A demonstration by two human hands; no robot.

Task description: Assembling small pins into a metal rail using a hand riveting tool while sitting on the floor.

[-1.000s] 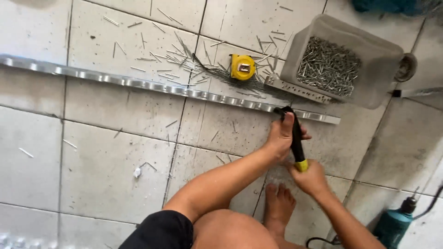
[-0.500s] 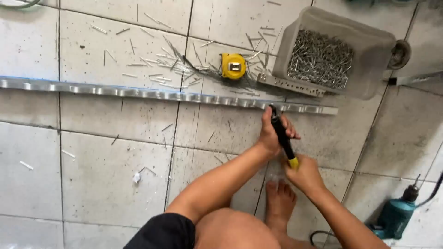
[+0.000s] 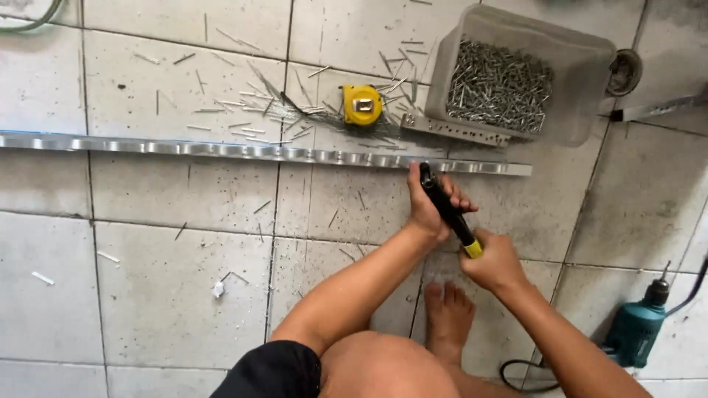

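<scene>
In the head view, a black hand tool with a yellow-tipped handle (image 3: 448,209) is gripped by both hands: the left hand (image 3: 431,205) is closed around its upper part, and the right hand (image 3: 495,262) is closed around its lower end. The tool's head is set against a long aluminium strip (image 3: 221,149) laid across the tiled floor (image 3: 147,280). Beyond the strip, a yellow tape measure (image 3: 361,104) and a plastic tub of rivets (image 3: 516,74) are seen. A teal drill (image 3: 639,326) is lying near the right forearm.

Riveter (image 3: 446,210) tilted flatter, handles squeezed closer together.
</scene>
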